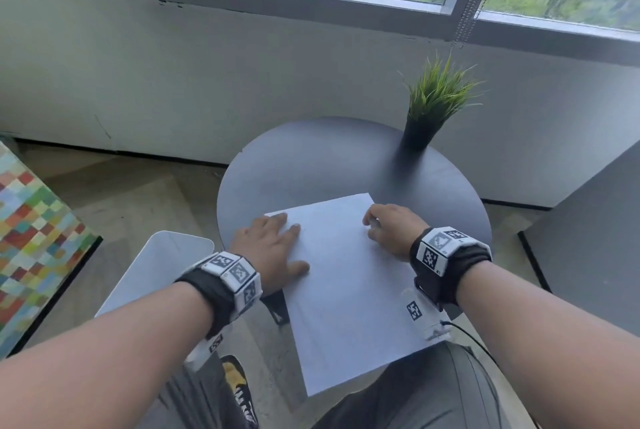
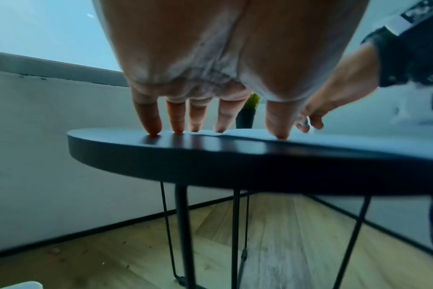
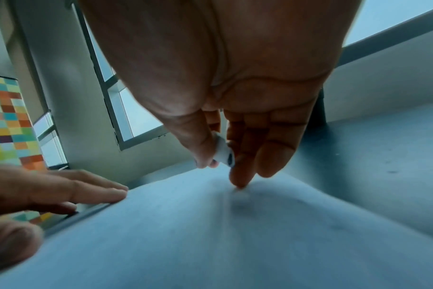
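Observation:
A white sheet of paper (image 1: 346, 290) lies on a round dark table (image 1: 329, 158), and its near end hangs over the table's edge toward my lap. My left hand (image 1: 287, 245) presses flat on the sheet's left edge with fingers spread; the left wrist view shows the fingertips (image 2: 176, 127) touching the tabletop (image 2: 210, 164). My right hand (image 1: 372, 226) is over the sheet's far right part. Its thumb and forefinger pinch a small white object with a dark end (image 3: 224, 153), and another fingertip (image 3: 237, 181) touches the paper (image 3: 235, 234).
A potted grass plant (image 1: 429, 109) stands at the table's far right. A white panel (image 1: 156, 276) sits low on my left, beside a multicoloured checkered block (image 1: 31, 238). A grey cabinet (image 1: 595, 238) stands on the right. The wall and window are behind the table.

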Action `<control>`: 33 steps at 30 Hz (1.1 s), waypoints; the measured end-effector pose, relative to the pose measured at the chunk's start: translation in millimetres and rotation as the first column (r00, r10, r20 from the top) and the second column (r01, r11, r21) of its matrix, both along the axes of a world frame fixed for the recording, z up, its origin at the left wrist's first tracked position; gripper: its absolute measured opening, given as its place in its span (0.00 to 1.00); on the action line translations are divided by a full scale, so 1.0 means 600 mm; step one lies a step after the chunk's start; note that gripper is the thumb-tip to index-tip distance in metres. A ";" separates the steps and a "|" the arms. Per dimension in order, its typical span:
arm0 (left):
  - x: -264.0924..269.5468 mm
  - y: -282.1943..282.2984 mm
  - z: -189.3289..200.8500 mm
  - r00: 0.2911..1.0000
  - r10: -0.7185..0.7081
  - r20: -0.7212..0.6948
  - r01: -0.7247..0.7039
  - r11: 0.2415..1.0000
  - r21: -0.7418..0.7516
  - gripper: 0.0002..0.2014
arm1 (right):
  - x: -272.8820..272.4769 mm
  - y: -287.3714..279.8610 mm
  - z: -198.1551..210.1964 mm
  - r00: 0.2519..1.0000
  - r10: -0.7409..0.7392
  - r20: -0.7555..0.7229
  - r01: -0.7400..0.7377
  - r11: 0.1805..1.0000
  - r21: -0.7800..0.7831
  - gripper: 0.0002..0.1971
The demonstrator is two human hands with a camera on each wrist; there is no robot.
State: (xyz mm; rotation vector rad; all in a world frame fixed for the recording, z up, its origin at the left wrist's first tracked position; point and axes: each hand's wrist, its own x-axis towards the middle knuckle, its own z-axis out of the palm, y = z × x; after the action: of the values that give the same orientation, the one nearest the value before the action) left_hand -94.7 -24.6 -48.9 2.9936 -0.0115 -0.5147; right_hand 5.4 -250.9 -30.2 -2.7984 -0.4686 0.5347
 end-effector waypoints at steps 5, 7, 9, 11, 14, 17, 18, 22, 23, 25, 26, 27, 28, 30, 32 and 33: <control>-0.026 -0.016 -0.017 0.986 -0.169 0.016 0.168 0.985 0.028 0.39 | -0.045 0.044 -0.007 0.992 0.077 -0.102 -0.054 0.976 0.209 0.09; -0.034 -0.021 -0.024 0.941 -0.337 -0.024 0.337 0.941 0.017 0.45 | -0.056 0.048 -0.020 0.992 0.091 -0.085 -0.071 0.975 0.212 0.09; -0.031 -0.012 -0.028 0.924 -0.374 -0.080 0.375 0.927 -0.003 0.48 | -0.057 0.045 -0.026 0.994 0.078 -0.077 -0.057 0.970 0.238 0.09; -0.015 0.012 -0.027 0.973 -0.216 -0.081 0.217 0.976 0.004 0.46 | -0.057 0.040 -0.027 0.990 0.075 -0.117 -0.042 0.965 0.258 0.08; 0.001 0.043 -0.017 0.998 0.047 -0.032 -0.047 0.999 0.006 0.40 | -0.059 0.035 -0.027 0.986 0.079 -0.145 -0.038 0.964 0.264 0.09; -0.021 0.037 -0.017 0.988 -0.152 -0.031 0.152 0.988 -0.011 0.41 | -0.060 0.037 -0.022 0.984 0.112 -0.135 -0.080 0.971 0.224 0.12; -0.030 0.032 -0.018 0.979 -0.203 -0.032 0.203 0.979 -0.013 0.42 | -0.059 0.038 -0.019 0.984 0.128 -0.125 -0.101 0.973 0.206 0.13; -0.043 0.012 -0.014 0.984 -0.170 0.043 0.170 0.985 0.014 0.45 | -0.043 0.038 -0.015 0.997 0.041 -0.064 -0.029 0.982 0.186 0.17; -0.045 0.004 -0.006 0.982 -0.179 0.060 0.178 0.984 0.025 0.45 | -0.038 0.038 -0.017 0.999 -0.017 -0.045 0.025 0.983 0.184 0.15; -0.044 -0.008 0.008 0.970 -0.229 0.080 0.227 0.973 0.031 0.38 | -0.032 0.036 -0.021 0.996 -0.087 -0.007 0.087 0.980 0.179 0.09; -0.040 -0.010 0.014 0.967 -0.240 0.084 0.241 0.971 -0.002 0.31 | -0.032 0.034 -0.022 0.996 -0.085 -0.002 0.084 0.979 0.186 0.07; -0.034 -0.009 0.021 0.970 -0.232 0.078 0.236 0.970 -0.054 0.25 | -0.032 0.032 -0.022 0.998 -0.062 -0.003 0.061 0.978 0.200 0.07; -0.026 -0.005 0.025 0.976 -0.205 0.076 0.213 0.971 -0.105 0.22 | -0.033 0.029 -0.021 1.000 -0.026 -0.012 0.028 0.976 0.216 0.08; -0.005 0.010 0.026 0.988 -0.124 0.094 0.137 0.979 -0.151 0.25 | -0.034 0.023 -0.018 0.999 0.038 -0.026 -0.030 0.971 0.237 0.08; 0.018 0.025 0.020 0.993 -0.091 0.072 0.098 0.989 -0.108 0.36 | -0.031 0.017 -0.015 0.996 0.077 -0.040 -0.066 0.970 0.234 0.09; 0.029 0.030 0.016 0.995 -0.092 0.032 0.094 0.993 -0.072 0.42 | -0.029 0.016 -0.013 0.994 0.095 -0.051 -0.081 0.972 0.222 0.09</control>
State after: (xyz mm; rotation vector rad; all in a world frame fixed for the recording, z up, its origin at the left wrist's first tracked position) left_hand -77.2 -6.4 -39.5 2.9390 -0.1691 -0.4699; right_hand -11.7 -241.5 -38.0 -2.5524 -0.6025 0.5492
